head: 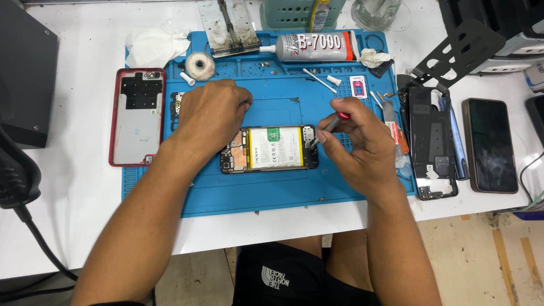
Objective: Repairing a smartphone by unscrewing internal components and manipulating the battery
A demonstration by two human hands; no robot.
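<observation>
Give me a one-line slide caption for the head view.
Right hand holds a red-handled screwdriver to an opened phone on a blue mat; left hand rests beside it.

A white table [73, 187] fills most of the view under bright, even light. At five o'clock lies a worn beige floor [481, 260] with pale stripes. At nine o'clock stands a dark box [25, 73].
</observation>
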